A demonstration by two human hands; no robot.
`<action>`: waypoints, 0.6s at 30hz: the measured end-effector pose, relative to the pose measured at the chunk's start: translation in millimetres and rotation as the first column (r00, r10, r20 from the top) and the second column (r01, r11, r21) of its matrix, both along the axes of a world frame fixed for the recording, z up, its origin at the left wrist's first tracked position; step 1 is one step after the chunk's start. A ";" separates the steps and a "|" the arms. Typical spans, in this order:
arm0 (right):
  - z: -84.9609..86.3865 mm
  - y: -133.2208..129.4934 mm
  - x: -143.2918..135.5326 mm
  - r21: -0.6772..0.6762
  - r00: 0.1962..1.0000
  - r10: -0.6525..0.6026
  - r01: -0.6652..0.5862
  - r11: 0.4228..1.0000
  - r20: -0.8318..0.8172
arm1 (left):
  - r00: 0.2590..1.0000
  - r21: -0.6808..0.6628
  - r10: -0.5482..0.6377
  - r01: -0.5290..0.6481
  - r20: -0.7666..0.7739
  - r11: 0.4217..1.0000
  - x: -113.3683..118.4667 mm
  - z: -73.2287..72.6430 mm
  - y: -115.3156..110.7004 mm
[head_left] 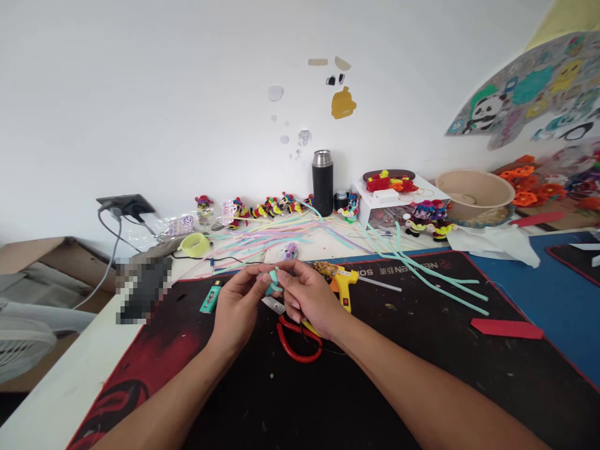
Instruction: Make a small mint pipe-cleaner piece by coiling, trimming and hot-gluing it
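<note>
Both hands meet over the black mat [394,375], pinching a small coiled piece of mint-green pipe cleaner [273,284]. My left hand [239,303] grips it from the left between thumb and fingers. From the right, the thumb and index finger of my right hand [307,297] press on the same piece. Below the hands lie red-handled scissors [300,357], partly covered by the right hand. A yellow glue gun [345,284] with a clear glue stick rests just beyond the right hand. To the left of the left hand is a green lighter [210,299].
Loose pastel pipe cleaners [262,240] spread along the back, and mint ones [422,275] reach onto the mat. A black thermos [322,184], a white box [384,203] and a beige bowl [475,190] stand by the wall. A red strip [506,329] lies right.
</note>
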State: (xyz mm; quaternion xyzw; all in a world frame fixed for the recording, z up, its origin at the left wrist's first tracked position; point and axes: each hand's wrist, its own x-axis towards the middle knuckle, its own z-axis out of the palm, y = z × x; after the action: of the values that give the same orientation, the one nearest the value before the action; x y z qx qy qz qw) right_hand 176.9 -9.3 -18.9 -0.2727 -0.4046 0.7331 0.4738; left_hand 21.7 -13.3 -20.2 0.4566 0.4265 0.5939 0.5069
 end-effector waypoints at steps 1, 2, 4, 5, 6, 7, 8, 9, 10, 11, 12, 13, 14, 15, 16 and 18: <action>-0.5 0.1 -0.6 0.006 1.000 -0.015 0.015 1.000 0.005 | 1.000 -0.011 -0.008 0.008 0.026 1.000 1.2 0.4 0.2; -1.2 0.3 -1.1 0.013 0.999 -0.029 0.029 0.999 0.015 | 0.999 -0.020 -0.016 0.017 0.043 1.000 2.2 0.6 0.5; -2.8 0.9 -2.0 0.021 0.998 -0.049 0.049 0.999 0.032 | 0.999 -0.029 -0.032 0.033 0.044 0.999 3.0 0.1 1.7; -3.6 1.2 -2.3 0.021 0.998 -0.055 0.054 0.998 0.038 | 0.999 -0.027 -0.040 0.041 0.032 0.999 2.6 -0.6 2.3; -4.3 1.4 -2.4 0.021 0.998 -0.057 0.057 0.998 0.041 | 0.999 -0.021 -0.049 0.049 0.014 0.999 1.8 -1.4 2.8; -4.7 1.6 -2.3 0.020 0.998 -0.057 0.057 0.998 0.041 | 0.998 -0.010 -0.058 0.058 -0.009 0.998 0.6 -2.2 3.2; -4.9 1.7 -2.1 0.018 0.998 -0.054 0.053 0.998 0.039 | 0.997 0.008 -0.063 0.063 -0.037 0.998 -0.9 -2.9 3.5; -4.9 1.7 -1.8 0.017 0.998 -0.048 0.047 0.999 0.035 | 0.995 0.031 -0.066 0.068 -0.069 0.997 -2.6 -3.4 3.5; -4.8 1.7 -1.5 0.017 0.999 -0.041 0.040 0.999 0.030 | 0.992 0.055 -0.065 0.071 -0.107 0.996 -4.5 -3.6 3.3; -4.5 1.6 -1.1 0.017 0.999 -0.034 0.033 0.999 0.025 | 0.988 0.081 -0.059 0.071 -0.146 0.994 -6.3 -3.4 3.1; -4.3 1.4 -0.8 0.019 0.999 -0.028 0.028 0.999 0.022 | 0.980 0.101 -0.055 0.075 -0.190 0.992 -8.2 -3.0 2.9; -4.0 1.2 -0.6 0.020 1.000 -0.024 0.024 1.000 0.020 | 0.971 0.121 -0.051 0.081 -0.233 0.989 -9.9 -2.3 2.7; -3.8 1.1 -0.5 0.022 1.000 -0.021 0.021 1.000 0.020 | 0.960 0.140 -0.048 0.089 -0.274 0.986 -11.5 -1.6 2.6; -3.8 0.9 -0.5 0.024 1.000 -0.019 0.019 1.000 0.023 | 0.949 0.157 -0.045 0.098 -0.312 0.983 -12.9 -1.0 2.7; -3.8 0.8 -0.6 0.026 0.999 -0.018 0.017 1.000 0.027 | 0.939 0.175 -0.038 0.103 -0.341 0.979 -14.1 -0.7 2.9; -4.3 0.6 -1.0 0.030 0.999 -0.019 0.018 0.999 0.038 | 0.932 0.191 -0.026 0.102 -0.362 0.976 -15.4 -1.4 3.6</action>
State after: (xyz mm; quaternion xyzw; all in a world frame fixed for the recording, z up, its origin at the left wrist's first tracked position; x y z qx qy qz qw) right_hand 175.9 -8.7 -23.2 -0.2834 -0.4217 0.7174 0.4767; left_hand 6.3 -9.6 -21.5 0.6208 0.4323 0.5251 0.3898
